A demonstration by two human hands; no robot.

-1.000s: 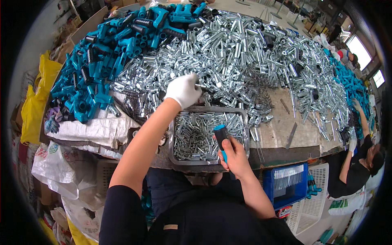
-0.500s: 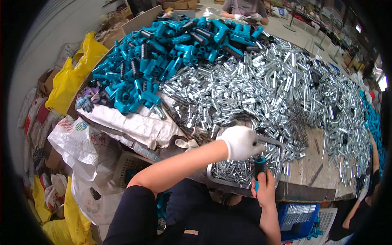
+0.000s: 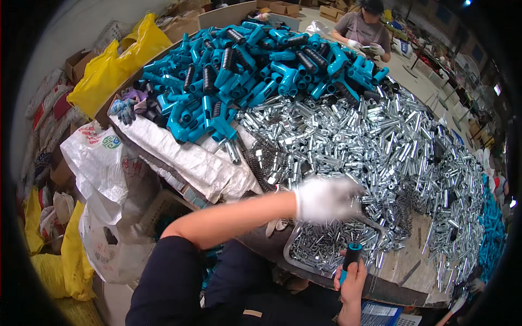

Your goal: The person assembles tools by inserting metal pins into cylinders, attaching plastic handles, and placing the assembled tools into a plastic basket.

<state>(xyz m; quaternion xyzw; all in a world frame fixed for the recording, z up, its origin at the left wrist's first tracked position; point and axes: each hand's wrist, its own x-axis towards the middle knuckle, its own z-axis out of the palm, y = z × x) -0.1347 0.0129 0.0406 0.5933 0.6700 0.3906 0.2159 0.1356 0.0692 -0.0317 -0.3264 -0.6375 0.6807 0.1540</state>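
Note:
My left hand (image 3: 326, 198), in a white glove, reaches across above a metal tray (image 3: 296, 231) of small silver parts. The hand is blurred by motion, so whether it holds anything is unclear. My right hand (image 3: 353, 280) is bare and low at the table's near edge. It grips a teal handle with a black end (image 3: 352, 254), held upright just in front of the tray. A big heap of shiny metal tubes (image 3: 380, 141) lies beyond the tray.
A pile of teal and black plastic handles (image 3: 255, 60) fills the far left of the table, on a white woven sack (image 3: 185, 157). Yellow bags (image 3: 109, 70), white plastic bags (image 3: 98, 163) and cardboard boxes crowd the left. Another person (image 3: 367, 30) works at the far side.
The view has swung left and down. My gloved left hand moved from the tube heap to above the tray. My right hand kept hold of the teal handle.

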